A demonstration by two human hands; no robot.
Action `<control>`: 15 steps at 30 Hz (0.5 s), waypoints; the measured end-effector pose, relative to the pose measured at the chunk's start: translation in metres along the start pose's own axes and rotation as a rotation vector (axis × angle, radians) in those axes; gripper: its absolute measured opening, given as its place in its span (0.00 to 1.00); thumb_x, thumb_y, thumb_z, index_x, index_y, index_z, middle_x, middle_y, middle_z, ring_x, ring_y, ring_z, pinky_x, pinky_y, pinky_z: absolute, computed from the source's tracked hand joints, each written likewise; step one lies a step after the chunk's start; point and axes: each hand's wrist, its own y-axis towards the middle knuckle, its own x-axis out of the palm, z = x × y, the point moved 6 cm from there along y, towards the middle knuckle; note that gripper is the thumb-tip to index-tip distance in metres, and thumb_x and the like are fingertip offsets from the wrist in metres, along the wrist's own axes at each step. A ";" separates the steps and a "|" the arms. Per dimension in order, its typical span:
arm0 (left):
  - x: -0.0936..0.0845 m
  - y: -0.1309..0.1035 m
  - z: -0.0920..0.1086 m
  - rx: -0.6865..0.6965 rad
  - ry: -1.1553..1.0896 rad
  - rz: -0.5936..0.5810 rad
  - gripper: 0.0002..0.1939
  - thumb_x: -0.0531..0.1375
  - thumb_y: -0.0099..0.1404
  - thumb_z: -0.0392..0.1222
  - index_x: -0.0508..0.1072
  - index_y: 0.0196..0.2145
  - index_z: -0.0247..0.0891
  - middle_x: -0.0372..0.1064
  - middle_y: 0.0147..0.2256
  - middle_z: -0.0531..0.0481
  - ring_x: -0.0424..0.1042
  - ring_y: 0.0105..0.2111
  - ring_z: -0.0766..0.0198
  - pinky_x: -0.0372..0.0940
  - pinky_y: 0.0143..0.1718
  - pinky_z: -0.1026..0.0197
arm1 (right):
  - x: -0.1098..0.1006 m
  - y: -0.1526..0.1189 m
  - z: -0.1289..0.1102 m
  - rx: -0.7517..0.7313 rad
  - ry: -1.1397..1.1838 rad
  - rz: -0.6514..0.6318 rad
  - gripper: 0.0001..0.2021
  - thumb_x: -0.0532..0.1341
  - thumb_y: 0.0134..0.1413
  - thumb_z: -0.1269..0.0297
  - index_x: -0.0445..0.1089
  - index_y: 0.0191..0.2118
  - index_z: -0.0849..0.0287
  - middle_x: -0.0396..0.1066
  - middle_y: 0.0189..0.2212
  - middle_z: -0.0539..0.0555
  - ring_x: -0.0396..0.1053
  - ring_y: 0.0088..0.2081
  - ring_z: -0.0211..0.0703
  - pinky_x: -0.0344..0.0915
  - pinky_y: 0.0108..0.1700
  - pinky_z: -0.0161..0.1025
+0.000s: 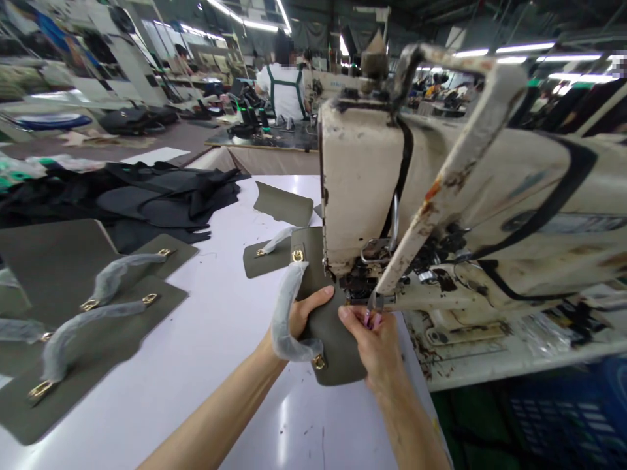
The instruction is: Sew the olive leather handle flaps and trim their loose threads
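Note:
An olive-grey bag panel lies beneath the head of a sewing machine. Its curved handle, wrapped in clear plastic, is joined to it by gold-coloured metal fittings. My left hand reaches through the handle and grips the panel, thumb stretched on top and the other fingers mostly hidden. Close to the needle area, my right hand is closed around small pink-handled scissors, their blades pointing up. Its thumb rests at the panel's right side.
More panels with wrapped handles overlap at the left of the white table. Black cut pieces are heaped behind them. A curved olive piece lies near the machine. A blue crate stands low right. A person sits further back.

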 end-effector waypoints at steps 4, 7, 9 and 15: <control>0.000 0.005 -0.003 -0.002 -0.038 -0.051 0.25 0.70 0.52 0.50 0.77 0.45 0.34 0.78 0.41 0.41 0.78 0.37 0.48 0.75 0.39 0.54 | 0.001 0.004 -0.002 -0.037 0.018 0.004 0.13 0.69 0.50 0.56 0.79 0.31 0.64 0.73 0.23 0.52 0.67 0.26 0.41 0.66 0.31 0.38; -0.001 0.007 0.000 0.009 -0.049 -0.036 0.25 0.71 0.51 0.49 0.78 0.44 0.33 0.78 0.40 0.41 0.78 0.37 0.48 0.75 0.38 0.55 | 0.003 0.008 -0.002 -0.036 0.069 0.003 0.13 0.70 0.47 0.55 0.79 0.28 0.63 0.75 0.23 0.53 0.71 0.28 0.45 0.69 0.33 0.40; -0.001 0.009 0.002 0.026 -0.057 -0.030 0.27 0.71 0.50 0.49 0.77 0.46 0.34 0.78 0.41 0.42 0.78 0.37 0.48 0.75 0.37 0.55 | 0.005 0.010 -0.004 -0.023 0.112 -0.009 0.14 0.71 0.46 0.55 0.79 0.29 0.63 0.76 0.25 0.55 0.73 0.31 0.48 0.70 0.37 0.42; -0.001 0.012 -0.002 0.027 -0.100 -0.053 0.30 0.70 0.53 0.49 0.74 0.52 0.34 0.78 0.43 0.41 0.78 0.37 0.49 0.76 0.35 0.54 | 0.007 0.010 -0.007 -0.003 0.138 -0.020 0.15 0.72 0.44 0.54 0.80 0.29 0.63 0.78 0.27 0.56 0.75 0.33 0.51 0.71 0.40 0.45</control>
